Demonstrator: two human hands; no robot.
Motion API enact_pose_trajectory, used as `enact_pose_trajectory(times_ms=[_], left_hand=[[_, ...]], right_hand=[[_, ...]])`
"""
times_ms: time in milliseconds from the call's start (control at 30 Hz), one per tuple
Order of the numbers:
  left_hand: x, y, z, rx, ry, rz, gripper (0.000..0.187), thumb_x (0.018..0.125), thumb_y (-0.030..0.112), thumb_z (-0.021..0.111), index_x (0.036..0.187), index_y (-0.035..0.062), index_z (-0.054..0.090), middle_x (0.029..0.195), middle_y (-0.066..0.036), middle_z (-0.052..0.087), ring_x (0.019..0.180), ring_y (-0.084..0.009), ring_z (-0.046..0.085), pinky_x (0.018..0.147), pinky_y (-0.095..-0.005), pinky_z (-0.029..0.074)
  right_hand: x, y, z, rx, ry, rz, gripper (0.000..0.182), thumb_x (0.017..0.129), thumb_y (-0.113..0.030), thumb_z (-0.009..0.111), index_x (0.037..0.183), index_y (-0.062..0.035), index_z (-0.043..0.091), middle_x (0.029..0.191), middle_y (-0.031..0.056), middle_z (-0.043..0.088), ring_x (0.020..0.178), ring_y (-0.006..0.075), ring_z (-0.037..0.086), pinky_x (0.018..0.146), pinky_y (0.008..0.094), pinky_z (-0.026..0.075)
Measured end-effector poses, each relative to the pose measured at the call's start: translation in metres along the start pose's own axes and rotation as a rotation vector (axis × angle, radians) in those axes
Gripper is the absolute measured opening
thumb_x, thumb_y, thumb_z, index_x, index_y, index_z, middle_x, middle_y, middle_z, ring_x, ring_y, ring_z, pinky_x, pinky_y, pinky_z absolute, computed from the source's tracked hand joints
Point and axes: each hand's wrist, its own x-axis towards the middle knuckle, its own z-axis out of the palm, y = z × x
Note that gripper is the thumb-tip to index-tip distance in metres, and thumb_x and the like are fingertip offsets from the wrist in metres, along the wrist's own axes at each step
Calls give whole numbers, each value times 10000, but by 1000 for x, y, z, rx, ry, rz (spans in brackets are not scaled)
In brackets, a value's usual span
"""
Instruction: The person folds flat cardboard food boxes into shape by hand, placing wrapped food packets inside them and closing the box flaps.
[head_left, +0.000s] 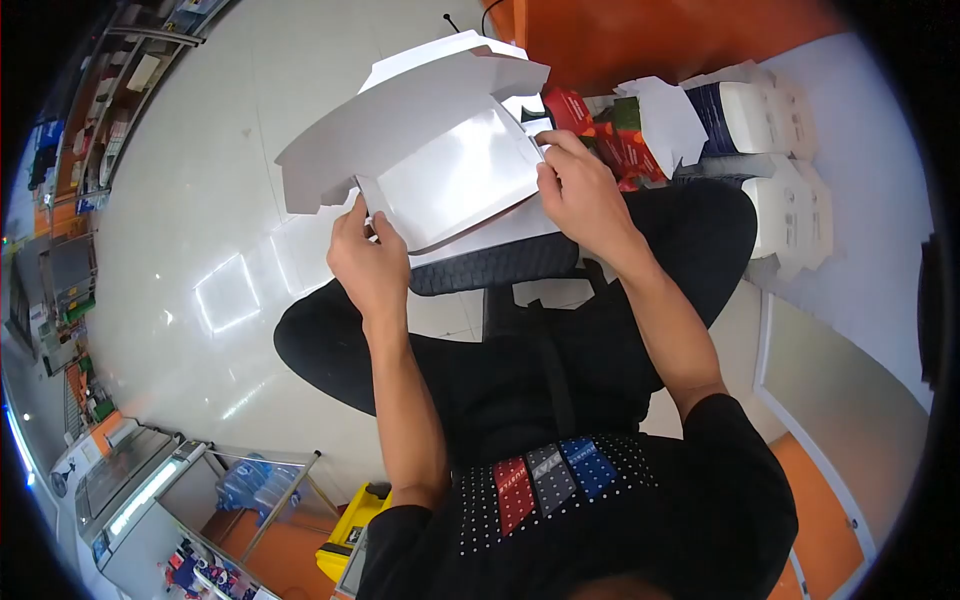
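A white cardboard box [455,170], partly folded up with its long lid flap [390,110] raised at the far side, is held in front of me above my lap. My left hand [368,248] pinches its left side wall near the front corner. At the opposite end, my right hand [580,190] grips the right side wall between thumb and fingers. Nothing lies inside the box. Beneath it is a black textured surface [495,268], mostly covered by the box.
Red and green printed cartons [630,140] lie to the right, beside stacks of folded white boxes [785,215] on a pale surface [860,130]. At lower left are a yellow case [352,530] and large blue water bottles [258,485]. Shelves [125,80] line the far left.
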Motion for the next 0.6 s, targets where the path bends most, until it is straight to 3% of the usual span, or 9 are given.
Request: enact_pose_trajectory(times_ms=[300, 400, 467, 600], left_hand=[[-13, -11, 13, 42, 39, 65, 388, 886, 3, 636, 1271, -41, 649, 968, -156, 619, 757, -288, 631, 664, -397, 511], [-13, -4, 7, 23, -33, -10, 408, 885, 9, 636, 1288, -56, 630, 1026, -182, 616, 834, -302, 649, 712, -390, 524], [-17, -1, 7, -61, -14, -49, 444, 884, 10, 629, 1322, -60, 597, 1084, -209, 606, 896, -330, 654, 753, -390, 530], [-24, -5, 19, -114, 24, -50, 519, 878, -10, 596, 1388, -68, 523, 1210, -261, 573, 1019, -392, 641, 821, -407, 535]], right_hand=[[0, -19, -8, -282, -133, 88, 226, 924, -145, 574, 920, 53, 681, 1203, 163, 638, 894, 379, 697, 779, 500, 562], [3, -19, -6, -329, -79, 43, 227, 928, -172, 593, 918, 35, 686, 1186, 155, 640, 887, 357, 707, 764, 485, 573], [6, -14, 1, -335, 38, -10, 219, 942, -181, 591, 905, 15, 681, 1125, 159, 642, 883, 341, 711, 761, 472, 579], [27, -10, 13, -399, 56, -18, 222, 960, -170, 558, 899, 11, 671, 1042, 169, 630, 813, 346, 715, 698, 467, 585]])
